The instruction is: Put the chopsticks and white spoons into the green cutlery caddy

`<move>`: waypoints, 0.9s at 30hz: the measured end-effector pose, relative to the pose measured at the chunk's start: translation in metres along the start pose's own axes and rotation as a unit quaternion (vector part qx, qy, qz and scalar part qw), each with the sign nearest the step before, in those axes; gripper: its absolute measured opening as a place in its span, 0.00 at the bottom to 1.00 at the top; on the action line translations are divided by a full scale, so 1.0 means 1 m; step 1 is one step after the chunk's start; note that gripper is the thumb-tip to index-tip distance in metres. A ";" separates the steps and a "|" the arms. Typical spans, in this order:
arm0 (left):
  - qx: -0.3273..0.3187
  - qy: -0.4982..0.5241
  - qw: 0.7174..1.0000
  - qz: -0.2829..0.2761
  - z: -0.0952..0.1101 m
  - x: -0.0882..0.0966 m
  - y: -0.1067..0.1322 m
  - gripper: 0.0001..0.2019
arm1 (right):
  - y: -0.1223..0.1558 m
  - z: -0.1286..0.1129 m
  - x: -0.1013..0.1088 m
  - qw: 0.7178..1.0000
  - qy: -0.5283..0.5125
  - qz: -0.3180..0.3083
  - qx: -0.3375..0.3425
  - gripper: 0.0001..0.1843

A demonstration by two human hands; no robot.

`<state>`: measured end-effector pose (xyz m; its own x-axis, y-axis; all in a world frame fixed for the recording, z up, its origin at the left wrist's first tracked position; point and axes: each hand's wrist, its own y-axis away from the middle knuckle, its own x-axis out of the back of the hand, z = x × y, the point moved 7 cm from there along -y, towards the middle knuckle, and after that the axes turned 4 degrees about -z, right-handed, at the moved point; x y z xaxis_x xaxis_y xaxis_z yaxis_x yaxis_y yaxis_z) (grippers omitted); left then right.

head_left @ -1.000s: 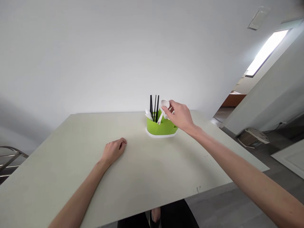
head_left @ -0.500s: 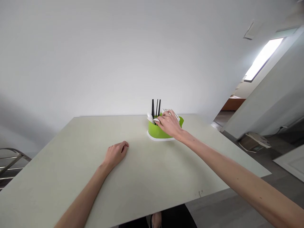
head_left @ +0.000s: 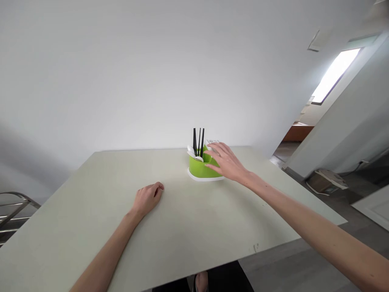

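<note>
A green utensil holder [head_left: 198, 170] with a white base stands on the table near the wall. Black chopsticks [head_left: 202, 141] rise from it, with white spoons [head_left: 191, 151] leaning at its left side. Another white spoon [head_left: 199, 159] rests at the front of the same compartment. Just right of that spoon, my right hand [head_left: 228, 162] is open, fingers spread and holding nothing; it covers the holder's right part and most of a white piece [head_left: 212, 142] at the back. My left hand [head_left: 148, 197] lies on the tabletop, fingers curled in, with no object visible in it.
The pale table [head_left: 182, 227] meets a white wall [head_left: 152, 73] at its far edge. A metal rack [head_left: 15, 213] stands beyond the left edge. On the floor to the right is a box-like object [head_left: 326, 181]. My legs are under the front edge.
My right hand has let go of the white spoon, which now sits lower in the holder. The fingers have spread and the hand has drawn slightly right. My left hand stays put.
</note>
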<state>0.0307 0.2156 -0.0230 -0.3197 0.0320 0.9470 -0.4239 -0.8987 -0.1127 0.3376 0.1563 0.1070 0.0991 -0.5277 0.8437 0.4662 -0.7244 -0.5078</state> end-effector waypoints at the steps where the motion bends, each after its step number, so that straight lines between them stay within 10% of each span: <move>1: 0.001 0.001 1.000 0.002 0.000 0.000 0.000 0.17 | 0.007 0.007 0.004 1.000 -0.002 0.008 -0.013 0.26; 9: 0.005 -0.003 1.000 0.010 -0.002 -0.001 0.000 0.16 | 0.075 0.067 -0.009 0.981 -0.032 0.008 -0.192 0.37; 18: 0.006 -0.002 1.000 0.025 -0.002 0.004 0.002 0.16 | 0.099 0.041 -0.089 0.972 -0.023 -0.118 -0.200 0.35; 27: 0.021 -0.005 1.000 0.018 -0.008 0.005 0.006 0.16 | 0.107 0.037 -0.109 0.962 0.073 -0.130 -0.226 0.34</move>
<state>0.0199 0.2136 -0.0208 -0.3253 -0.0057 0.9456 -0.3768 -0.9164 -0.1351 0.4097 0.1528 -0.0332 -0.1100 -0.3344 0.9360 0.0244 -0.9423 -0.3338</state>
